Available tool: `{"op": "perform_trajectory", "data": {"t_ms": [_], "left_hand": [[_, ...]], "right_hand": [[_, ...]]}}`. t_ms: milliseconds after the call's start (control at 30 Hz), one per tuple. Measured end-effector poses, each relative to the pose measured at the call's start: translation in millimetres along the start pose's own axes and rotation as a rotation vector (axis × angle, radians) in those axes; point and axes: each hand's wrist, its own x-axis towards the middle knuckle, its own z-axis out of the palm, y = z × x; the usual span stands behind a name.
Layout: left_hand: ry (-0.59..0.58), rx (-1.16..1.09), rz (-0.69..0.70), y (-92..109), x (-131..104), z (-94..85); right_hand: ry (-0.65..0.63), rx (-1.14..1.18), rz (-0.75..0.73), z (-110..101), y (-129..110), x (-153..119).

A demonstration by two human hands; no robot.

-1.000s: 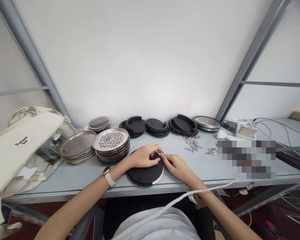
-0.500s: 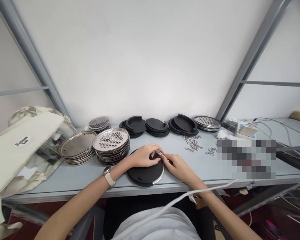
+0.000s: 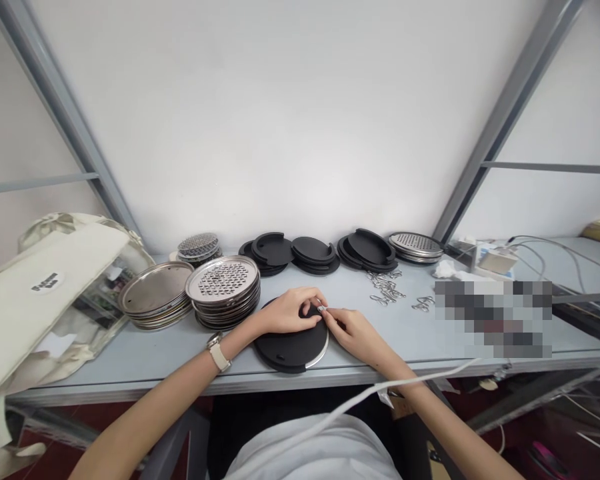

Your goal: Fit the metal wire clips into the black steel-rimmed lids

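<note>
A black round disc with a silver rim at its right edge lies near the table's front edge. My left hand rests over its upper part, fingers curled and pinching a small shiny metal piece. From the right, my right hand meets it there, thumb and index fingertip closed on the same small piece. The exact shape of that piece is hidden by the fingertips. Just left of the disc stands a stack of metal grater plates.
Plain metal discs are stacked further left beside a cream bag. Along the wall sit black holders and another grater stack. Metal clips lie at right. A white cable crosses the front edge.
</note>
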Motion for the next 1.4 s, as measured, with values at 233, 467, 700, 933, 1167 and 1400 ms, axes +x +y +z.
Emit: {"op": "perform_trajectory", "data": {"t_ms": [233,467,700,933,1167,1400], "left_hand": [[0.004,0.030,0.036,0.4,-0.3,-0.7],[0.007,0.044,0.044,0.4,-0.6,-0.5],[0.004,0.048,0.048,0.3,-0.4,-0.9],[0.007,0.065,0.049,-0.5,-0.4,-0.2],[0.004,0.066,0.058,0.0,-0.4,-0.4],[0.005,0.062,0.071,-1.1,-0.3,-0.6]], "right_hand": [[0.009,0.004,-0.006,0.1,-0.4,-0.5],[-0.006,0.007,-0.008,0.0,-0.7,-0.5],[-0.002,0.005,-0.012,1.0,0.9,-0.7],[0.001,0.001,-0.013,0.9,1.3,-0.3],[-0.003,-0.003,-0.011,1.5,2.6,-0.2],[-0.002,-0.004,-0.009,1.1,1.8,-0.7]]}}
